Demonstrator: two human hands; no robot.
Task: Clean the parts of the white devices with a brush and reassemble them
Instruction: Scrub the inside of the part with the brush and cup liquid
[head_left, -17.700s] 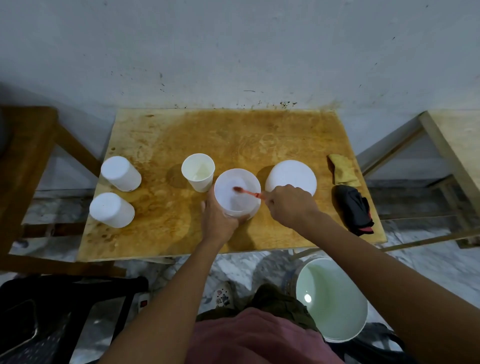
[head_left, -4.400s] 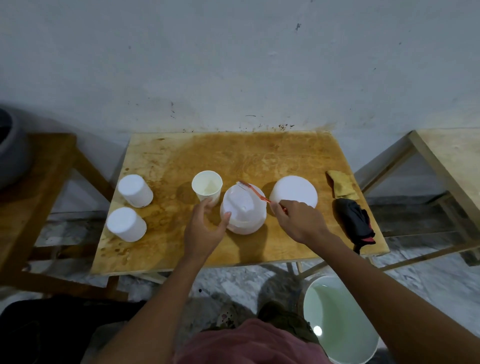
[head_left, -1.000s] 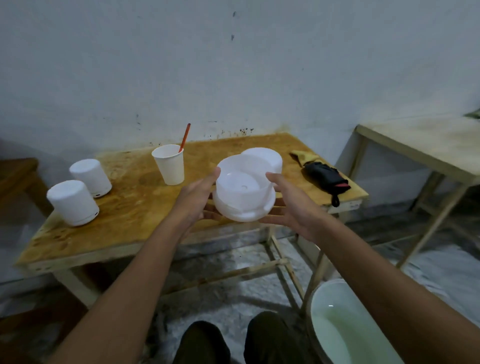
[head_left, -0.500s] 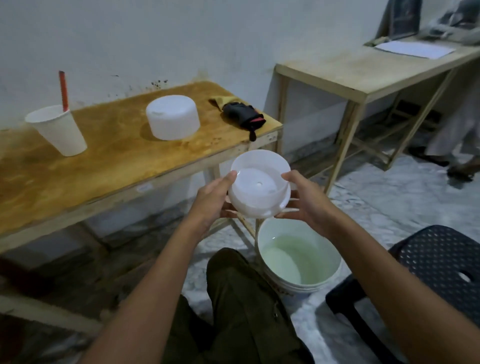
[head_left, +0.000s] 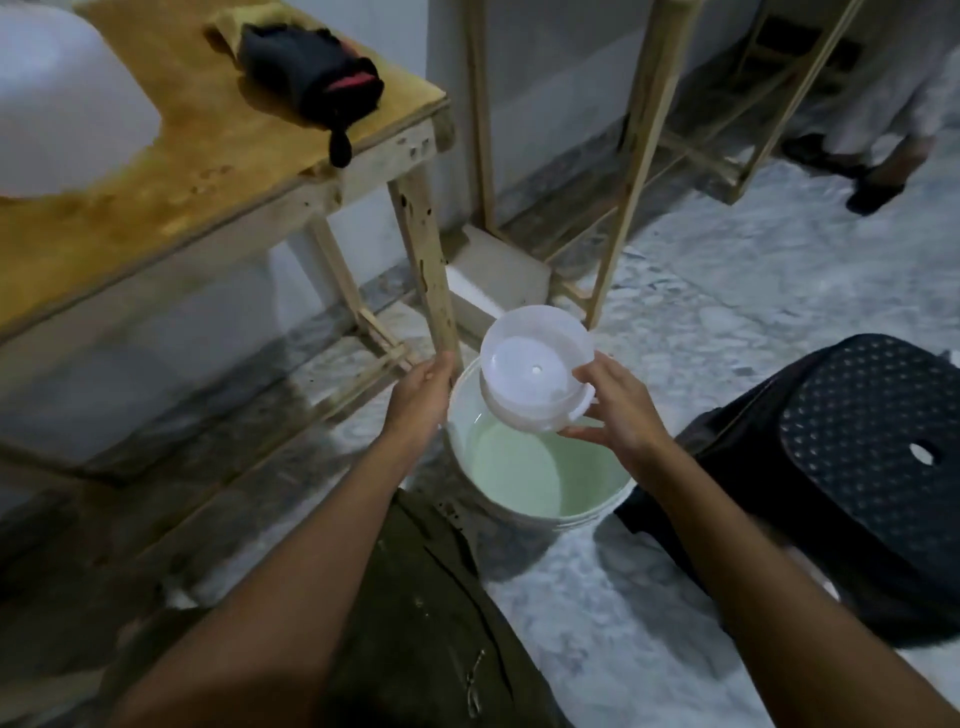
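Between the two hands, a white device part, a round tank with a small hole in its floor, is held tilted over a white bucket of pale greenish water. Right hand clamps its near rim; left hand lies curled beside the bucket rim, apparently off the part. Beyond the left hand, the tabletop carries another white part and a black cloth item.
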